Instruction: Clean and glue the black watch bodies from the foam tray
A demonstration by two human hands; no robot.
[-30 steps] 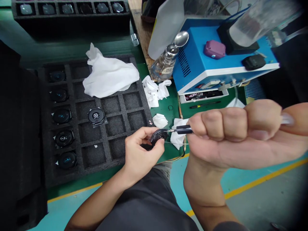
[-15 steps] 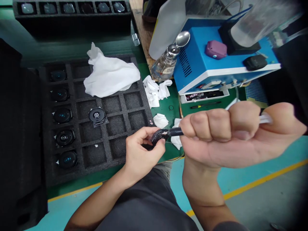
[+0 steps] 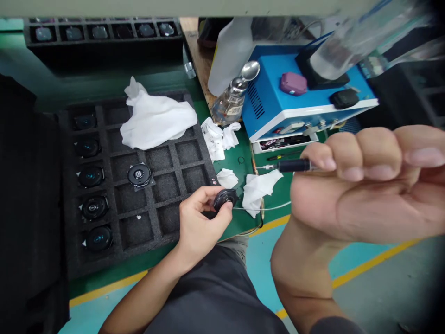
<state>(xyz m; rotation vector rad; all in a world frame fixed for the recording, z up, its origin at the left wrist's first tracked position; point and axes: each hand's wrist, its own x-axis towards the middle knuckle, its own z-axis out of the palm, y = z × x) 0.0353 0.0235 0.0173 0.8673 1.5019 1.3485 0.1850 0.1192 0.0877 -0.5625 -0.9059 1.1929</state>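
The left hand [image 3: 201, 223] is rim-pinching a likely light, rigid watch case [image 3: 222, 196], the right hand [image 3: 368, 185] clasping a fine-tipped tool [image 3: 294, 165].

1. No wording can be read with certainty.
2. Far right, the glass bottle [image 3: 227, 104] carries a pale label [image 3: 233, 111], its characters too blurred to make out.
3. On the left, some round devices [image 3: 99, 238] show blue marks, too small to tell as letters or figures.
4. Farther right, the purple case [image 3: 294, 83] bears a tiny pale mark, unreadable.
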